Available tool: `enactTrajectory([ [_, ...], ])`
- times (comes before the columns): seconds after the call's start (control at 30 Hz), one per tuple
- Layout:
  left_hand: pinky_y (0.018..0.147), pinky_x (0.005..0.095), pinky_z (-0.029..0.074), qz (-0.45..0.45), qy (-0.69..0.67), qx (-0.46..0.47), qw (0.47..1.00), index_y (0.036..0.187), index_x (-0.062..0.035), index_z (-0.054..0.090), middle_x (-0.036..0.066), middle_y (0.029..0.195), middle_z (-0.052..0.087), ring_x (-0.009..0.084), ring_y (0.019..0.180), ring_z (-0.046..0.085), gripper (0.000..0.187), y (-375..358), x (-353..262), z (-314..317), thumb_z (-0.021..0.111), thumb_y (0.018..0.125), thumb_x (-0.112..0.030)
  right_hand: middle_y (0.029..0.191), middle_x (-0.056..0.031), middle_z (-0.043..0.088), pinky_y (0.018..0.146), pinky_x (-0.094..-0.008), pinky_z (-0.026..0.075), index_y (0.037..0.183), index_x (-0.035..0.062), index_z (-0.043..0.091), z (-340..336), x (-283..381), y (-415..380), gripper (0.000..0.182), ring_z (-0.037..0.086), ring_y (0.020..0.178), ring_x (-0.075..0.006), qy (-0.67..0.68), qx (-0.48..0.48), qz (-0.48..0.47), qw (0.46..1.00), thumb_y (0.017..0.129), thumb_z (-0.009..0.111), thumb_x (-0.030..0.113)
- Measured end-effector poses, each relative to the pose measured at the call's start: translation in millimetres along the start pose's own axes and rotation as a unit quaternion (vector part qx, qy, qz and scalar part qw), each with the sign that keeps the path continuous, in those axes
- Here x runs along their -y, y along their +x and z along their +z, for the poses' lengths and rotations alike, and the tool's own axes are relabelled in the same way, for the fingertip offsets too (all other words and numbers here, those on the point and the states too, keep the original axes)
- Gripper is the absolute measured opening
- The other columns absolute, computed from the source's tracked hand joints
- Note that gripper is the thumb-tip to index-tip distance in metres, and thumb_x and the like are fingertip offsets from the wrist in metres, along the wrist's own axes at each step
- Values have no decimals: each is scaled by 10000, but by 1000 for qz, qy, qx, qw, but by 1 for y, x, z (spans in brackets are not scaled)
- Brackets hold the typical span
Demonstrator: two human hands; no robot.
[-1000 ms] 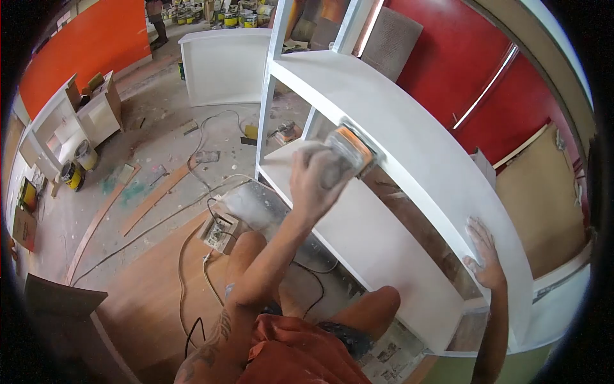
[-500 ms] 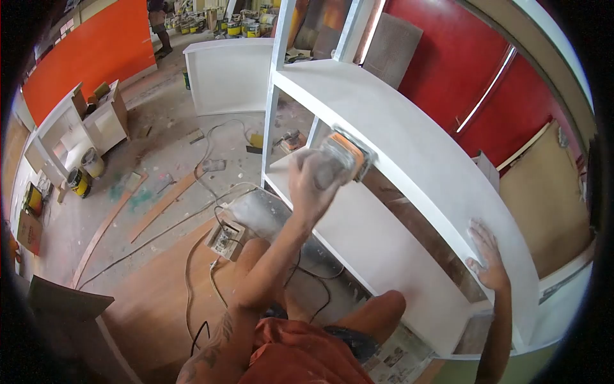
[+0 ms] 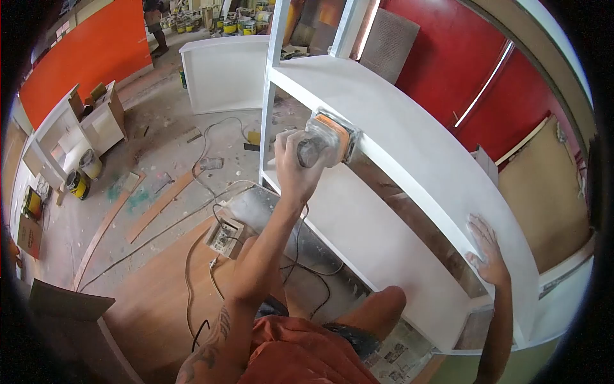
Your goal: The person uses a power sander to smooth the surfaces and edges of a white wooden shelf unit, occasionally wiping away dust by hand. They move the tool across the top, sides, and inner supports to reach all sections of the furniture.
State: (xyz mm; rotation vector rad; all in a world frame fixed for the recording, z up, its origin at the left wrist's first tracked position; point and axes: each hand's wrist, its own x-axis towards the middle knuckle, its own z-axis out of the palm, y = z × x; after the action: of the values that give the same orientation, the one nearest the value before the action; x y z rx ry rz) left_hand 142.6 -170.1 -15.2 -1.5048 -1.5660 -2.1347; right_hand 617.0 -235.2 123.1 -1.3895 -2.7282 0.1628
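Observation:
My left hand (image 3: 295, 168) is wrapped round the dusty body of an orange and grey electric sander (image 3: 336, 131). The sander's pad is tilted up on its side, against the front edge of a curved white shelf (image 3: 390, 121). Farther along the same shelf, toward the right, my right hand (image 3: 488, 249) rests flat on the white surface with its fingers spread. White dust coats those fingers. A lower white shelf board (image 3: 377, 240) runs beneath, near my knee.
A power outlet box (image 3: 225, 238) with cords sits on a brown board (image 3: 153, 301) at my left. Cables and wood strips (image 3: 163, 208) lie across the floor. Paint cans (image 3: 78, 184) stand by white cabinets. A white panel unit (image 3: 224, 73) is behind, and a person's legs (image 3: 157, 32) show farther back.
My left hand has slid the sander leftward and slightly up along the shelf's front edge. My right hand stays in nearly the same spot on the shelf.

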Motion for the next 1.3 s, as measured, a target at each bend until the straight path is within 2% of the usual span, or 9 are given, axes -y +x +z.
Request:
enactTrajectory([
  [0.23,905,460,535,58,-15,29,998,1118,-85,673,145,1174,642,361,1058,617,464,-58,-43,11,907,719,-115,1654,-168,412,1281,-520,205,1545,18,474,-2,3,0,678,289,1572,-394,3,-2,4,1000,963,661,310],
  [0.4,883,468,542,115,-18,70,991,1111,-96,688,153,1167,664,376,1046,624,464,-55,-61,15,917,708,-130,1645,-174,423,1279,-517,205,1528,12,492,2,-4,0,652,301,1564,-404,3,-7,5,1000,991,637,353],
  [0.47,879,467,540,133,-2,33,991,1114,-101,690,157,1157,667,381,1036,625,464,-36,-48,15,915,709,-133,1644,-176,423,1279,-518,204,1525,10,494,5,-6,-4,649,303,1561,-407,6,-13,11,1000,995,629,360],
  [0.6,950,455,513,86,6,-3,996,1094,-43,666,155,1126,633,352,1103,607,420,5,-16,1,878,732,-54,1654,-170,408,1278,-520,217,1538,12,478,-2,-3,1,668,296,1564,-399,-8,2,1,1000,970,649,319],
  [0.67,1002,445,481,-13,-28,-22,999,1138,-26,639,157,1174,614,346,1123,600,465,7,-4,3,849,724,-9,1657,-166,403,1279,-519,221,1543,15,473,-1,-2,0,673,293,1565,-395,-11,6,0,1000,962,655,300],
  [0.8,995,449,492,6,4,-11,1000,1141,-34,643,165,1184,611,356,1133,605,475,-18,-5,7,862,719,-25,1660,-155,400,1285,-510,221,1553,24,469,-3,0,2,670,285,1570,-385,9,3,-5,1000,955,659,259],
  [1.0,916,442,533,101,-32,66,992,1106,-93,681,145,1192,648,348,1119,620,508,-89,-68,26,924,661,-68,1654,-138,417,1285,-500,229,1541,30,492,-2,3,2,668,301,1567,-375,5,-3,-1,1000,931,688,219],
  [1.1,826,387,562,193,-18,79,978,1137,-219,713,72,1190,655,316,1048,633,509,-103,-92,34,929,683,-137,1653,-135,422,1283,-496,233,1535,30,501,0,2,1,673,308,1566,-368,5,-11,-3,1000,914,702,193],
  [1.3,853,416,559,189,-19,59,980,1120,-171,701,113,1178,663,338,1034,649,517,-84,-69,29,951,669,-130,1622,-177,460,1274,-490,234,1510,-2,523,-4,8,1,634,348,1554,-377,13,-15,17,1000,952,659,265],
])
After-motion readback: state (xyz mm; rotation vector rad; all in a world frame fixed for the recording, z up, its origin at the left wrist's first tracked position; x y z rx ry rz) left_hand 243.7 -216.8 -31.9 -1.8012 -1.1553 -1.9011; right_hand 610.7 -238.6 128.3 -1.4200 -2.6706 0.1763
